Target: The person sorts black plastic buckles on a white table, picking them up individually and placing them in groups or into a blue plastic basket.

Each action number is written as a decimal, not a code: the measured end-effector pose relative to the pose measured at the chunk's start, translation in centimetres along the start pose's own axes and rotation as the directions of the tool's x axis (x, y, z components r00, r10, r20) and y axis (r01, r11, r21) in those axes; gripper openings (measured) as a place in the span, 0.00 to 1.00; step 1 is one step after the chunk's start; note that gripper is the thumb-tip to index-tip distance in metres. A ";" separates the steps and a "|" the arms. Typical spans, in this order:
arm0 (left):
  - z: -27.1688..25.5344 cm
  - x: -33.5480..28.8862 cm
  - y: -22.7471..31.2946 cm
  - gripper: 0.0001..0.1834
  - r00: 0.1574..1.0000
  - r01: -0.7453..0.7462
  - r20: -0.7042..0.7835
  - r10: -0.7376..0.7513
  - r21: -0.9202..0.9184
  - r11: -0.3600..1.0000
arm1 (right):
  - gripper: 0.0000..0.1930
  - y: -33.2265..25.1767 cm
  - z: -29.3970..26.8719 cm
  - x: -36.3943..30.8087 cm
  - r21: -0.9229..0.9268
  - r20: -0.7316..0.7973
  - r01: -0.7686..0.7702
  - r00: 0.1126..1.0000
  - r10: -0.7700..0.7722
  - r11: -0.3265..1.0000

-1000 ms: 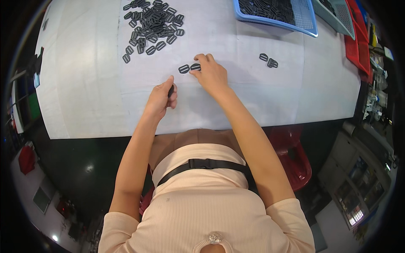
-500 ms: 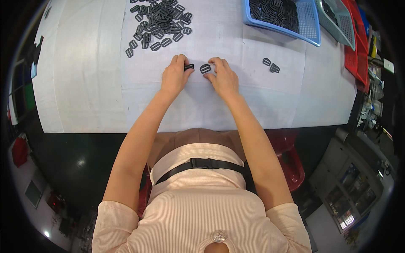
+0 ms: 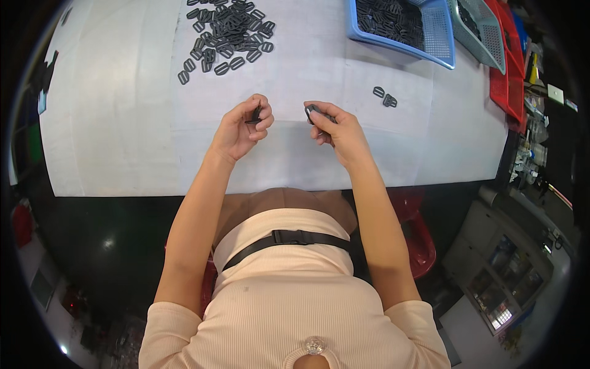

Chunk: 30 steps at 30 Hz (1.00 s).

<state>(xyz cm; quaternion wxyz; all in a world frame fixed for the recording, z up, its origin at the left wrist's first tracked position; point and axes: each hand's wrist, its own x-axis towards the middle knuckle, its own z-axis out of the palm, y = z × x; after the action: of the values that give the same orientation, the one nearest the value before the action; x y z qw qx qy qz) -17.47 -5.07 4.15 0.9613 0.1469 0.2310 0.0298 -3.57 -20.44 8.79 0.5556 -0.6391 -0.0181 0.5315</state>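
My left hand is raised over the near part of the table, its fingers closed around a black plastic strap buckle that is partly hidden. Across from it, my right hand pinches another black slide buckle between thumb and fingers; its oval end sticks out toward the left. A gap separates the two hands. Beyond my left hand lies a loose pile of black slide buckles. Several more black buckle pieces rest on the white table to the right of my right hand.
At the far right stands a blue plastic basket full of black buckles. Beside it are a grey-green basket and red trays. The white table's front edge runs just before my lap.
The buckle lying between my hands has been picked up by my right hand. Both hands have lifted and drawn back toward me, the left turning palm inward with its buckle.
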 end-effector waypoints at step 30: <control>6.3 -0.9 -3.9 0.19 0.950 0.278 -0.266 -0.165 0.473 0.836 | 0.18 2.2 -9.8 1.8 -0.288 -0.595 0.062 0.770 -0.229 0.956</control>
<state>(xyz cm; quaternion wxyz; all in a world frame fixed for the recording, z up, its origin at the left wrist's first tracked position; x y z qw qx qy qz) -15.44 -10.64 8.76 0.8555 0.3613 0.3482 -0.1282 2.81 -27.00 4.18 0.4842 -0.8403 0.0488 0.2391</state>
